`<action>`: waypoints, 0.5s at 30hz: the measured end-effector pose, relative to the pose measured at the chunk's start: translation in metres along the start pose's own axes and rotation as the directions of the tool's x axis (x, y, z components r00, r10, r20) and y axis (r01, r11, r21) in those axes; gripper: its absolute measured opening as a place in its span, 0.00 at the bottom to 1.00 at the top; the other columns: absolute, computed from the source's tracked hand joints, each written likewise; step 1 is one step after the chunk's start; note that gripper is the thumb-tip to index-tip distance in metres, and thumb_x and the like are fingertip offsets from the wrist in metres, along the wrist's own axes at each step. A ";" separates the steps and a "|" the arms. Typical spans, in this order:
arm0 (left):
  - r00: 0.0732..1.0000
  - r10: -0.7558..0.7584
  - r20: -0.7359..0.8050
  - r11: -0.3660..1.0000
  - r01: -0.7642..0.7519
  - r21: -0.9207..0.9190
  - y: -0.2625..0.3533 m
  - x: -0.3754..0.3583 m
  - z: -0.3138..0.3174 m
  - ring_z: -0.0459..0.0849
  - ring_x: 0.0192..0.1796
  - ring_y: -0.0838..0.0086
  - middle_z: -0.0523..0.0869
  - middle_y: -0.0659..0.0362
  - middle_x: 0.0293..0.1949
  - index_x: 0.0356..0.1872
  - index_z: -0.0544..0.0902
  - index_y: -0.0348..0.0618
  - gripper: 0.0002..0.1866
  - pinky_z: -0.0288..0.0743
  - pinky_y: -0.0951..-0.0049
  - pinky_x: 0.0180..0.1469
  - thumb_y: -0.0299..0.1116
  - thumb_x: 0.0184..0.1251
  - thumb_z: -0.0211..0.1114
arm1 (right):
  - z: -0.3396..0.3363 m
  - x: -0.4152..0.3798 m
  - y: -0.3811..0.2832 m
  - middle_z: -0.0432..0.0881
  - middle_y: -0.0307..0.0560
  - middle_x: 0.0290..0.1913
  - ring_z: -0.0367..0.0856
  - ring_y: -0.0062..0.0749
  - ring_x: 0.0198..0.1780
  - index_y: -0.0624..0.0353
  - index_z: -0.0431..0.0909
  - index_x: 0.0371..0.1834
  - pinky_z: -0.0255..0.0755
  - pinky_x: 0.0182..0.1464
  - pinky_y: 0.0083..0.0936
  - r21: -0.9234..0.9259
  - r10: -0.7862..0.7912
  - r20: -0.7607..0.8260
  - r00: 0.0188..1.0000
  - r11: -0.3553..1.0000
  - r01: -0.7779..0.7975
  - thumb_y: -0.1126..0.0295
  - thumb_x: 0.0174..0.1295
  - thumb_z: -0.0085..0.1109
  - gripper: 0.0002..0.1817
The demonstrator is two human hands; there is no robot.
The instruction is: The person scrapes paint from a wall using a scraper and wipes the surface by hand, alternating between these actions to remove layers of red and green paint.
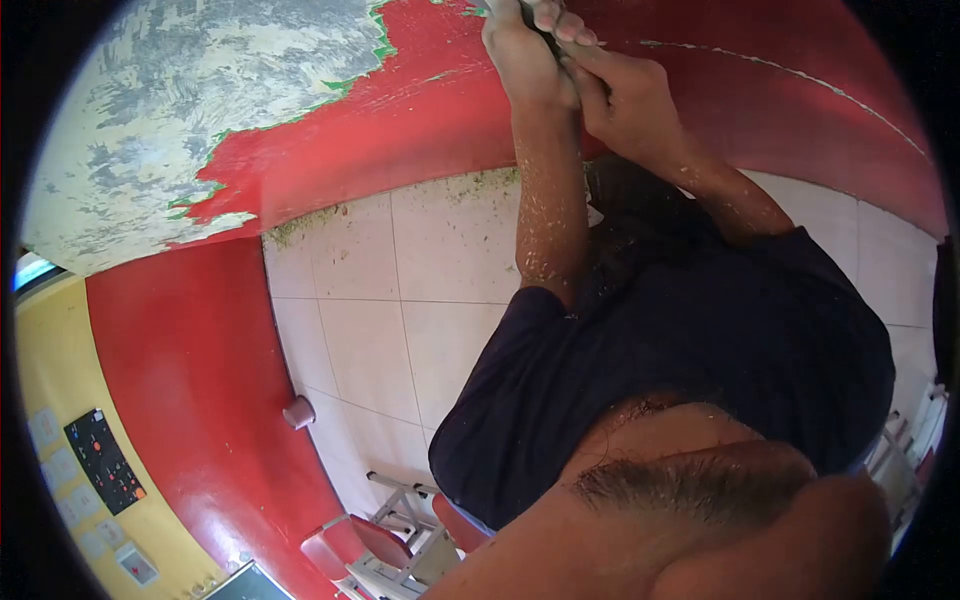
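At the top edge, my left hand (527, 65) and my right hand (625, 95) are closed together on a dark-handled tool (542, 28), close against the red painted wall (400, 140). The tool's working end is out of view, so its kind cannot be made out. To the left of my hands, a large patch of bare grey-white wall (210, 90) shows, its ragged edge rimmed with green paint. Pale flakes cling to both of my forearms.
Paint flakes (455, 195) lie on the tiled floor (350, 340) along the wall's foot. A pinkish cup-like container (298, 412) stands by the left wall. Red-seated metal chairs (365, 545) are behind me. A black poster (105, 460) hangs on the yellow wall.
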State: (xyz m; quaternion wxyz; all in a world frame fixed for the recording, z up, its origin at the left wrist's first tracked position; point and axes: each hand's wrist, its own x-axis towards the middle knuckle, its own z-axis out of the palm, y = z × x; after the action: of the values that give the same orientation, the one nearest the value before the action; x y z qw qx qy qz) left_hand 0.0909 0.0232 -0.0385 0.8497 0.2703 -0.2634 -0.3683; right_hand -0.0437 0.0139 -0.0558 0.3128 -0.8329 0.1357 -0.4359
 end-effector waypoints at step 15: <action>0.966 -0.156 -0.205 0.988 0.152 -0.035 -0.004 -0.023 0.018 0.68 0.18 0.74 0.66 0.64 0.16 0.28 0.68 0.49 0.21 0.72 0.71 0.23 0.52 0.77 0.42 | 0.001 -0.006 0.006 0.81 0.64 0.38 0.81 0.55 0.42 0.62 0.80 0.48 0.77 0.41 0.36 0.028 0.034 -0.015 0.999 0.999 -0.033 0.77 0.59 0.53 0.13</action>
State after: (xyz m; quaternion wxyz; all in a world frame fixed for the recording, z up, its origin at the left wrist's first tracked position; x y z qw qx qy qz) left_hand 0.0638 0.0343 -0.0342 0.8438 0.3189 -0.1482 -0.4054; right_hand -0.0460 0.0125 -0.0638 0.3305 -0.8227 0.1458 -0.4390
